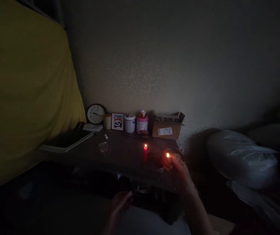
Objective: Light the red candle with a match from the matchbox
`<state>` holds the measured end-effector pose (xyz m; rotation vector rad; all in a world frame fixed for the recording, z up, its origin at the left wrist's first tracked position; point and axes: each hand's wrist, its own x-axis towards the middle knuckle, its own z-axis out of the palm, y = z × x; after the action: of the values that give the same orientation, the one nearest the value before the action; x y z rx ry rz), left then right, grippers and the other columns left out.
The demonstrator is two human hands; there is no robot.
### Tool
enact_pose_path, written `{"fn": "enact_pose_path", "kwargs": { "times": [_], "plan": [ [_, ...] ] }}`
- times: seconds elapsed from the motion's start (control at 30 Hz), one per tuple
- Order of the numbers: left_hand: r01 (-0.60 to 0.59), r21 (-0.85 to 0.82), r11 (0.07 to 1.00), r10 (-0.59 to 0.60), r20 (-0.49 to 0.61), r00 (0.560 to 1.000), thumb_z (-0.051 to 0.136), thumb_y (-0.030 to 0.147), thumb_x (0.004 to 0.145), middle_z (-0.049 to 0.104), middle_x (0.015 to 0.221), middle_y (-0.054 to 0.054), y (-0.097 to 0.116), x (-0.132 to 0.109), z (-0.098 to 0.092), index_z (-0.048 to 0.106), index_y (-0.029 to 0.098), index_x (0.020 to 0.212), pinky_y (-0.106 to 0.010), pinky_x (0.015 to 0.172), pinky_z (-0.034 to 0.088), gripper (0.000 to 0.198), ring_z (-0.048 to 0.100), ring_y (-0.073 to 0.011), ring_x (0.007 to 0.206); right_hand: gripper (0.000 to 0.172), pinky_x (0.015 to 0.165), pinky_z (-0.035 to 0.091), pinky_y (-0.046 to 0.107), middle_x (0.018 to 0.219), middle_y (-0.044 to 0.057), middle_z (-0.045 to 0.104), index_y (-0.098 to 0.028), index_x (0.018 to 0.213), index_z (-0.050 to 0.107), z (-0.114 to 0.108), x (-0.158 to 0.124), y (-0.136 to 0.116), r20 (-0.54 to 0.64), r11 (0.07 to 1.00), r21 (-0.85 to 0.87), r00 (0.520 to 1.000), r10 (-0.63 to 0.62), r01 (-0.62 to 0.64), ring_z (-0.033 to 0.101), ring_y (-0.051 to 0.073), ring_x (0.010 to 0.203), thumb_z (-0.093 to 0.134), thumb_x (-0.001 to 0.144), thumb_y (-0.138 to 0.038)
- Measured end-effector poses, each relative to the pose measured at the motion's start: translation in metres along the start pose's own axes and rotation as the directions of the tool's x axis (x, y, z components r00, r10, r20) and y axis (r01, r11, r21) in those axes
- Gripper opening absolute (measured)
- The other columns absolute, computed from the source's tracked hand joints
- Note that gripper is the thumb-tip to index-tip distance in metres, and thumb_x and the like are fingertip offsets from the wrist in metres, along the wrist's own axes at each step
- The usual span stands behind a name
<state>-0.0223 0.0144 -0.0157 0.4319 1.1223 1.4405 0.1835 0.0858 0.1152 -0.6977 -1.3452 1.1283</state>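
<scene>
In dim light, a lit red candle (pixel 145 153) stands upright on the dark table (pixel 127 153). My right hand (pixel 176 164) is to its right, fingers closed around something at a second small flame (pixel 167 155); what the fingers hold is too dark to make out. My left hand (pixel 122 200) is low in front of the table edge, its fingers pinching a small pale object (pixel 130 194). A thin dark item stretches right from that hand, its shape unclear. Beside the candle sits a dark round dish (pixel 154 160), partly lost in shadow.
Along the wall stand a round clock (pixel 96 114), a framed picture (pixel 117 121), two tubs (pixel 130 123) and an open cardboard box (pixel 166 129). A large book (pixel 68 142) lies at left near a yellow curtain (pixel 27 81). A white plastic bag (pixel 240 158) bulges at right.
</scene>
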Motion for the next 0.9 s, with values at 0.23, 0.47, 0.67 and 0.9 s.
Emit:
{"fn": "enact_pose_path", "kwargs": {
  "times": [0.23, 0.47, 0.67, 0.9],
  "plan": [
    [-0.043, 0.06, 0.997, 0.039, 0.065, 0.997, 0.076, 0.038, 0.052, 0.072, 0.079, -0.009, 0.009, -0.017, 0.0, 0.067, 0.018, 0.072, -0.04, 0.082, 0.048, 0.03, 0.064, -0.0292, 0.09, 0.017, 0.053, 0.04, 0.023, 0.062, -0.001, 0.06, -0.021, 0.065, 0.062, -0.034, -0.046, 0.023, -0.004, 0.888, -0.445, 0.993, 0.121, -0.11, 0.054, 0.014, 0.058, 0.062, 0.071, -0.037],
    [-0.012, 0.085, 0.996, 0.008, 0.052, 0.999, 0.076, 0.036, 0.051, 0.072, 0.08, -0.009, 0.008, -0.014, 0.001, 0.066, 0.017, 0.07, -0.042, 0.084, 0.048, 0.028, 0.064, -0.0311, 0.093, 0.019, 0.049, 0.04, 0.023, 0.056, -0.001, 0.06, -0.022, 0.058, 0.062, -0.057, -0.05, 0.021, -0.028, 0.838, -0.54, 0.997, 0.076, -0.079, 0.054, 0.014, 0.052, 0.064, 0.067, -0.038],
    [-0.015, 0.082, 0.997, 0.012, 0.04, 0.999, 0.075, 0.036, 0.051, 0.073, 0.08, -0.01, 0.004, -0.011, -0.001, 0.067, 0.018, 0.069, -0.042, 0.086, 0.046, 0.026, 0.063, -0.0316, 0.094, 0.017, 0.057, 0.042, 0.024, 0.069, 0.0, 0.064, -0.021, 0.072, 0.066, -0.078, -0.05, 0.017, -0.164, 0.87, -0.475, 0.985, 0.056, -0.129, 0.057, 0.017, 0.066, 0.063, 0.072, -0.038],
    [0.006, 0.061, 0.998, -0.01, 0.053, 0.999, 0.079, 0.034, 0.044, 0.072, 0.073, -0.007, 0.002, -0.004, -0.005, 0.068, 0.018, 0.067, -0.039, 0.08, 0.048, 0.031, 0.067, -0.027, 0.079, 0.031, 0.045, 0.037, 0.024, 0.05, -0.001, 0.051, -0.021, 0.057, 0.056, -0.09, -0.045, -0.001, -0.252, 0.973, -0.211, 0.967, 0.038, -0.093, 0.044, 0.012, 0.045, 0.06, 0.069, -0.05]
  ]
}}
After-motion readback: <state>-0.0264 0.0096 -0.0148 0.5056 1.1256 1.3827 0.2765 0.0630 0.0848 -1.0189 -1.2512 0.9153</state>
